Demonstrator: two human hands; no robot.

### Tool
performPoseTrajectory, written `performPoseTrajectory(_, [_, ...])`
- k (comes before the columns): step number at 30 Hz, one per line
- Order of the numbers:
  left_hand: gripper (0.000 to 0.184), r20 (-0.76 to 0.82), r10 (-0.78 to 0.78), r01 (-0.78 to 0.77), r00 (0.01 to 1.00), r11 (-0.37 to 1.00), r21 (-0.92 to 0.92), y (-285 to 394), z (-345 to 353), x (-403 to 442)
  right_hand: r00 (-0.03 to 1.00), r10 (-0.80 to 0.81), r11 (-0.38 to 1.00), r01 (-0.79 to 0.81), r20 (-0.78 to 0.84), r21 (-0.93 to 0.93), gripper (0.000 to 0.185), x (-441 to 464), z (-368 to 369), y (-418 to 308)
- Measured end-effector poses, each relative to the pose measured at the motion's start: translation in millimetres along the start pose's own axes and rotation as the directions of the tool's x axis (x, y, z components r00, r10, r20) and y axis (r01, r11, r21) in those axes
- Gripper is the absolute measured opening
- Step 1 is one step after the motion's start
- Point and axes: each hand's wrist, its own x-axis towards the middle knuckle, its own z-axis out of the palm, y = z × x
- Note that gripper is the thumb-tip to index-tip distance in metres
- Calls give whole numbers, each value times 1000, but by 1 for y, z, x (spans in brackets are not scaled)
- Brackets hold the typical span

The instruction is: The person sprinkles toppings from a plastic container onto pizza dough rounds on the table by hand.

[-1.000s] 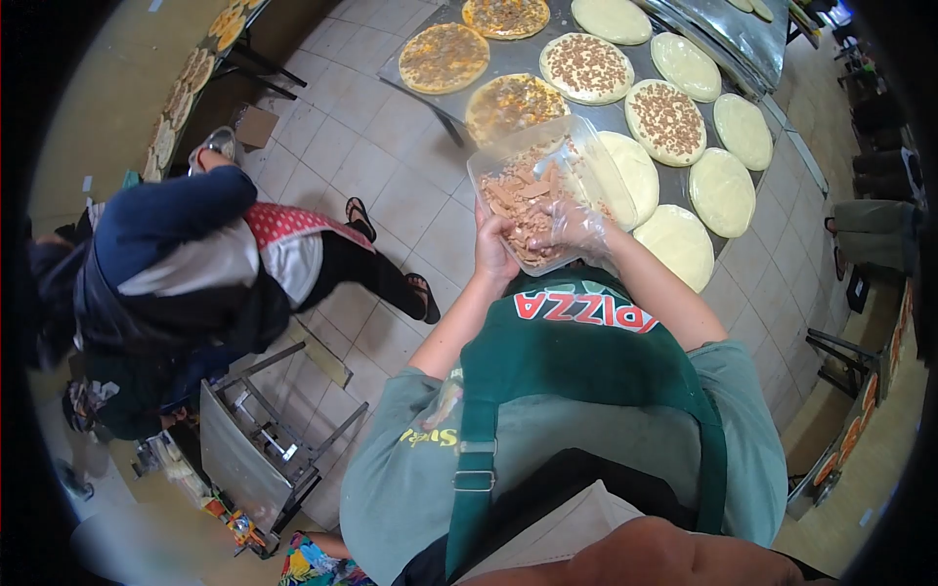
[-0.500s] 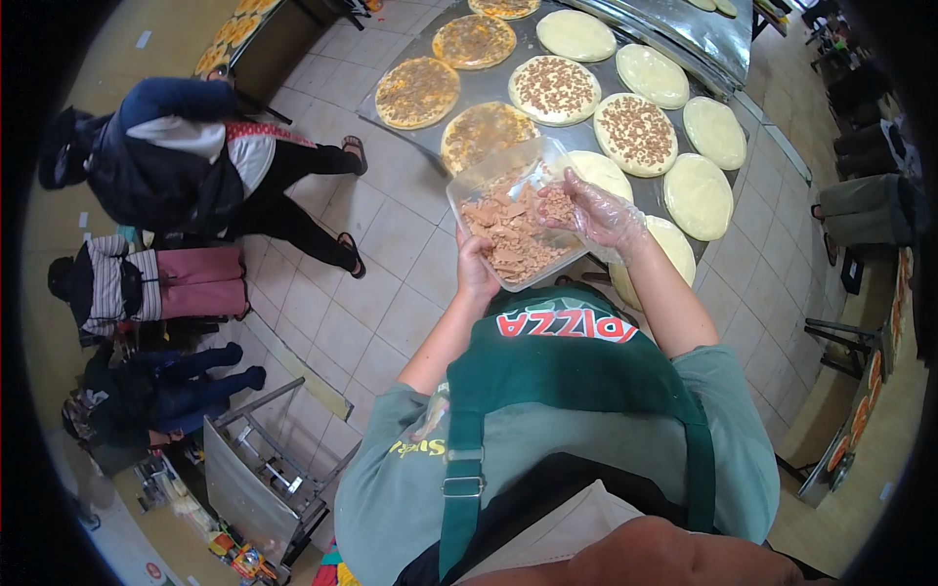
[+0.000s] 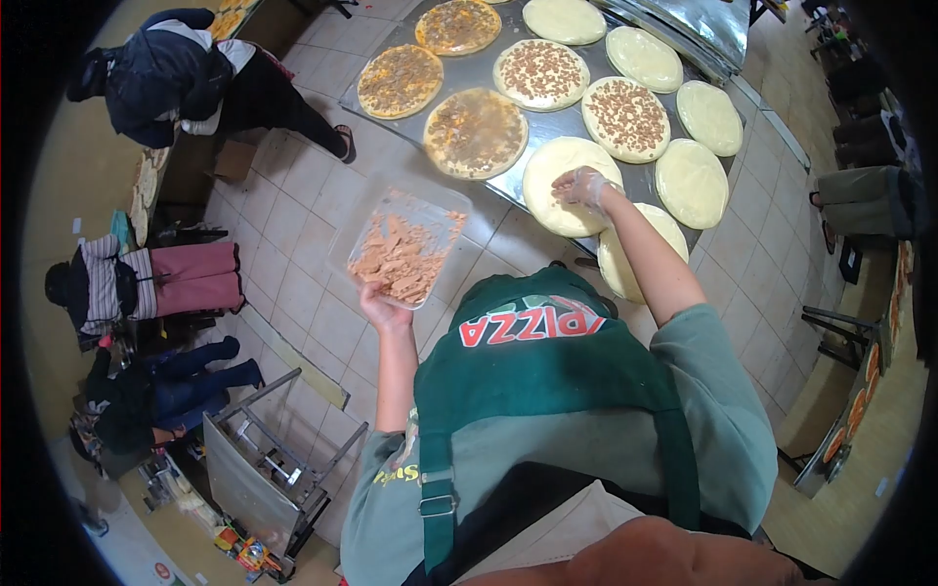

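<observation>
My left hand [image 3: 384, 309] grips the near edge of a clear plastic container [image 3: 449, 256], which is tilted over the floor beside the table. Crumbled pinkish-brown meat topping [image 3: 403, 256] fills much of the container. My right hand [image 3: 586, 188], in a clear plastic glove, is over a plain pizza base [image 3: 553, 213] with its fingers bent together. A little of the crumbled topping shows at the fingertips; most of what they hold is hidden. Just beyond are two bases dotted with brown crumbles, one of them a crumbled pizza [image 3: 626, 119].
On the metal table [image 3: 508, 181] lie several more plain bases [image 3: 692, 183] to the right and browned, topped pizzas [image 3: 476, 134] to the left. People [image 3: 161, 73] stand along the left side. A metal frame cart [image 3: 256, 479] stands at lower left.
My right hand has left the container and moved onto the plain base with some crumbled topping. My left hand has carried the container left, away from the table.
</observation>
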Motion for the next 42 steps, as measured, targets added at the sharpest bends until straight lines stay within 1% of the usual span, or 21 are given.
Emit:
performPoseTrajectory(1, [61, -26, 37, -37, 999, 999, -3, 3, -2, -3, 995, -87, 941, 96, 41, -323, 24, 3, -3, -7])
performPoseTrajectory(4, [61, -46, 14, -17, 999, 998, -58, 9, -3, -11, 984, -172, 911, 140, -49, -388, 25, 38, -5, 16])
performPoseTrajectory(5, [61, -49, 16, -19, 999, 998, -59, 10, 3, -17, 984, -55, 958, 4, -171, -285, 22, 51, -6, 26])
performPoseTrajectory(6, [61, -65, 51, -53, 997, 998, -38, 10, 12, -24, 984, -57, 958, 6, -168, -287, 22, 66, -10, 46])
performPoseTrajectory(8, [62, -84, 88, -90, 993, 996, -17, 8, 16, -30, 976, -65, 998, 64, -210, -13, 21, 88, -20, 94])
performPoseTrajectory(9, [62, -84, 72, -74, 994, 997, -19, 7, 15, -30, 976, -67, 998, 65, -208, -15, 21, 90, -27, 111])
performPoseTrajectory(11, [62, -86, 53, -55, 995, 998, -23, 4, 14, -32, 986, 29, 958, -75, -166, -278, 25, 88, -36, 134])
performPoseTrajectory(12, [60, -85, 41, -43, 995, 999, -19, 3, 15, -33, 986, 30, 957, -77, -167, -280, 25, 76, -38, 126])
performPoseTrajectory(13, [59, -84, 29, -31, 996, 999, -16, 2, 15, -33, 956, 244, 969, -233, -165, 85, 24, 52, -40, 109])
performPoseTrajectory(14, [59, -85, 27, -28, 996, 999, -19, 0, 12, -30, 895, 437, 825, -361, -86, 434, 23, 27, -40, 88])
performPoseTrajectory(16, [58, -79, -43, 38, 996, 997, -72, -4, 1, -22, 926, 371, 804, -281, -72, 524, 21, -2, -29, 60])
performPoseTrajectory(18, [58, -99, -21, 17, 995, 999, -43, -4, 16, -27, 967, 250, 666, -128, -58, 735, 21, -12, -19, 47])
performPoseTrajectory(19, [57, -120, 4, -5, 993, 1000, -14, -3, 22, -28, 981, 168, 867, -98, -102, 489, 23, 7, -12, 67])
performPoseTrajectory(20, [57, -118, 2, -4, 993, 1000, -12, -3, 22, -27, 980, 169, 866, -97, -104, 491, 23, 25, -8, 75])
performPoseTrajectory(23, [57, -79, 6, -7, 997, 1000, -13, -3, 23, -23, 988, 120, 992, -116, -100, 48, 20, 41, -7, 45])
performPoseTrajectory(27, [56, -82, -18, 16, 996, 1000, -27, 1, 27, -23, 987, 131, 991, -129, -98, 25, 18, 42, -10, 12])
performPoseTrajectory(30, [56, -95, -1, -2, 995, 1000, -28, 3, 25, -25, 985, 158, 987, -158, 63, -7, 22, 59, -13, 2])
performPoseTrajectory(32, [57, -103, 15, -18, 995, 1000, -26, 5, 19, -25, 993, -4, 875, 60, 117, -481, 21, 67, -15, -15])
performPoseTrajectory(36, [58, -131, 57, -60, 990, 998, -18, 8, 12, -30, 989, -12, 804, 96, 146, -587, 21, 89, -18, -26])
performPoseTrajectory(38, [59, -169, 70, -72, 983, 997, -5, 10, 13, -35, 980, -91, 652, 192, 175, -734, 19, 94, -24, -29])
performPoseTrajectory(42, [60, -187, 24, -33, 982, 998, -46, 10, 1, -34, 988, -43, 635, 141, 148, -759, 17, 97, -42, -33])
